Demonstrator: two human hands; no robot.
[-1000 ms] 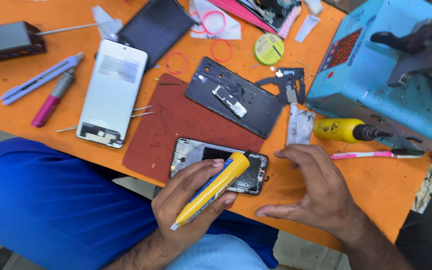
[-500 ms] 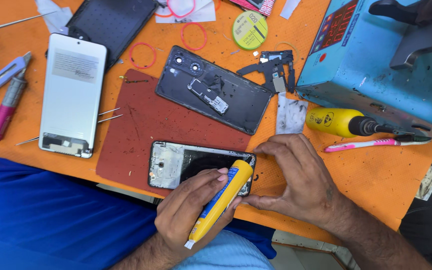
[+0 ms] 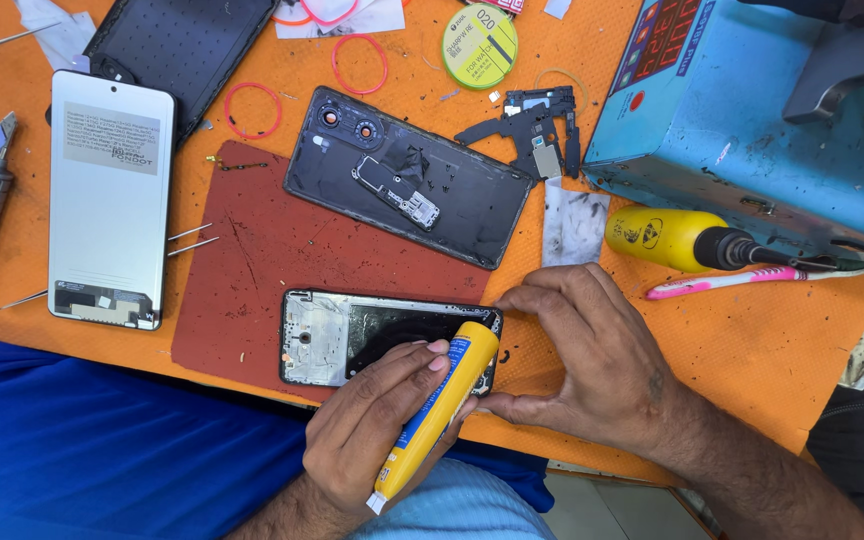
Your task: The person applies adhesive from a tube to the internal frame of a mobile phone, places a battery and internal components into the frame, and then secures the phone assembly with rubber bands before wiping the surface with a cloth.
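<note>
- A yellow and blue glue tube (image 3: pixel 436 414) is gripped in the left hand (image 3: pixel 377 440), whose fingers (image 3: pixel 407 362) are curled round it; the nozzle end is pointed up at the right end of the open phone frame (image 3: pixel 337 338).
- The phone frame is laid on its back at the near edge of the dark red mat (image 3: pixel 262 260), close to the edge of the orange table (image 3: pixel 752 340).
- The right end of the frame is pinched by the right hand (image 3: pixel 592 365): the thumb is pressed against the near corner and the bent fingers (image 3: pixel 542 295) are set over the far corner, so the hand is closed on the frame, not slack.
- Further back on the mat, a black back cover (image 3: pixel 412 180) is seen lying face down, well apart from both hands.
- A white screen panel (image 3: pixel 109 195) is laid left of the mat.
- A yellow-handled screwdriver (image 3: pixel 672 240) is rested just beyond the right hand, beside a blue machine (image 3: pixel 762 120).
</note>
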